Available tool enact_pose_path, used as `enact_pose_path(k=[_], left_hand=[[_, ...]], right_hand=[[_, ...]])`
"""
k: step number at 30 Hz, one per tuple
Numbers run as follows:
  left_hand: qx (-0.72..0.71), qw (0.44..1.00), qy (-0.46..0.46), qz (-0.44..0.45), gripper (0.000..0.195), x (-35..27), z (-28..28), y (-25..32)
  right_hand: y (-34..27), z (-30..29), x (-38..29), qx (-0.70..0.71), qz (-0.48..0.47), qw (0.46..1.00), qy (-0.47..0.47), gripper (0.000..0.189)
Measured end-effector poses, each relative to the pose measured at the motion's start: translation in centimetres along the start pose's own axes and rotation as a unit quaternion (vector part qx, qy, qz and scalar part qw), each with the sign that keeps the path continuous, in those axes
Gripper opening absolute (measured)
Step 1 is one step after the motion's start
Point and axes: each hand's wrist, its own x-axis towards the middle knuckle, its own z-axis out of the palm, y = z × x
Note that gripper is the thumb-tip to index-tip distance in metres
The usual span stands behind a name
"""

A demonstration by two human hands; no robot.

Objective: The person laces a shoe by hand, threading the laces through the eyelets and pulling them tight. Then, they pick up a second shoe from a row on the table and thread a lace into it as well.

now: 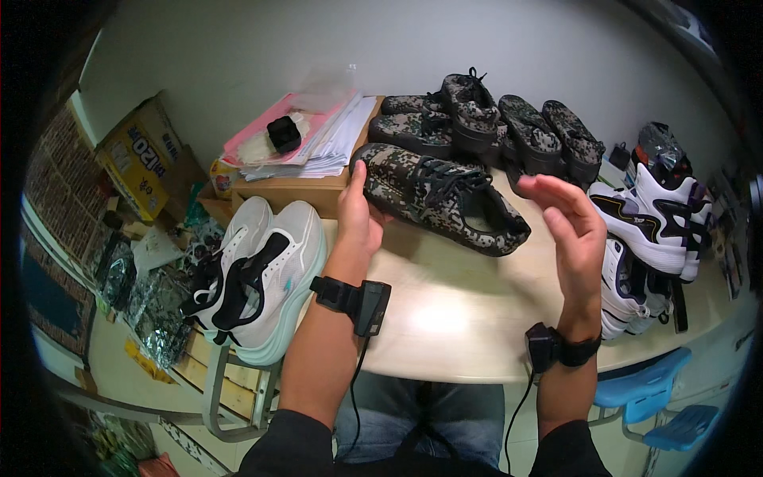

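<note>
My left hand (360, 213) grips a camouflage lace-up shoe (411, 185) by its toe, thumb on the upper. The shoe is held above the table, its opening and heel pointing right towards me and its black laces on top. To the right of the heel, my right hand (569, 229) is raised and holds nothing, palm turned to the shoe and fingers slightly curved. A gap separates it from the shoe. Behind the held shoe stand several more camouflage shoes (411, 132), some stacked. Each wrist wears a black strapped device with a cable.
Grey-white sneakers (286, 256) stand at the table's left edge, beside a cardboard box (286, 194) bearing papers (334, 143). White-and-black sneakers (650, 220) are stacked on the right of the table (453, 334). Blue plastic seats (644, 381) are below right; plastic-wrapped goods (161, 316) lie left.
</note>
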Motion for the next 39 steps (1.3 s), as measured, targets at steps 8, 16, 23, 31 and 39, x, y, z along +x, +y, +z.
enact_pose_path(k=[8,16,23,31,39], left_hand=[[0.021,0.996,0.024,-0.089,0.047,0.3,-0.9,0.0],[-0.024,0.982,-0.044,-0.184,0.045,0.4,-1.4,-0.6],[-0.058,0.981,-0.053,-0.178,0.046,0.6,-1.1,-0.6],[-0.049,0.988,0.006,-0.147,0.045,0.4,-0.1,-0.9],[-0.086,0.984,0.022,-0.153,0.041,0.8,-1.5,-1.1]], right_hand=[[-0.3,0.5,0.3,-0.260,-0.041,0.936,-0.234,0.057],[-0.8,0.4,-0.5,-0.125,0.066,0.943,-0.303,0.056],[0.6,2.6,-0.8,-0.030,0.033,0.973,-0.226,0.054],[3.1,6.5,0.8,0.124,-0.021,0.989,-0.082,0.060],[8.6,11.1,10.0,-0.129,-0.036,0.991,0.011,0.053]])
